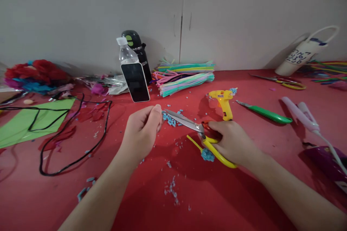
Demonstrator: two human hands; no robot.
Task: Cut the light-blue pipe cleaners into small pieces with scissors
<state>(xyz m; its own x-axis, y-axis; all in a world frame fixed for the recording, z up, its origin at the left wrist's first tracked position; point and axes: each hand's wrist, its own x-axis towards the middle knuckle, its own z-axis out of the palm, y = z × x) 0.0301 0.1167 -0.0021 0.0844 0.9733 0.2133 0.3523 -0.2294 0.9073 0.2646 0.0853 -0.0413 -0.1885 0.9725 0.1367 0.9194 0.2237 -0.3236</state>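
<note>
My left hand (143, 130) is closed in a pinch near the middle; what its fingertips hold is too small to make out. My right hand (230, 139) grips the scissors (189, 123) by their red and yellow handles. The blades point left, their tips close to my left fingertips. Small blue pieces (170, 120) lie on the red table just behind the blades. Beneath the scissors, a yellow stem with a blue cluster (207, 154) rests on the table.
Behind my hands stand a phone (135, 82), a clear bottle (127, 52) and bundled pipe cleaners (187, 75). A yellow glue gun (223, 101), a green-handled knife (268, 114) and a lilac tool (300, 115) are right. A black cord (73, 168) loops left.
</note>
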